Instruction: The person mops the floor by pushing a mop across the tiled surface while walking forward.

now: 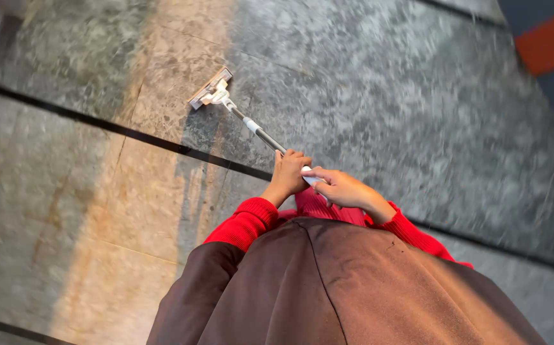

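We see both hands on the mop handle [265, 137]: left hand [288, 174] wrapped tight round it, right hand [344, 188] closed over the top end. Mop head [211, 89] flat on grey stone floor [417, 96], ahead-left. Red sleeves [245, 220], brown apron [328, 287] below.

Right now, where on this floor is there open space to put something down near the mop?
Bare stone floor spreads right of the mop handle, up to the orange strip. More lies left of the mop head, across the dark joint line. It is crowded where the left hand and right hand grip the handle.
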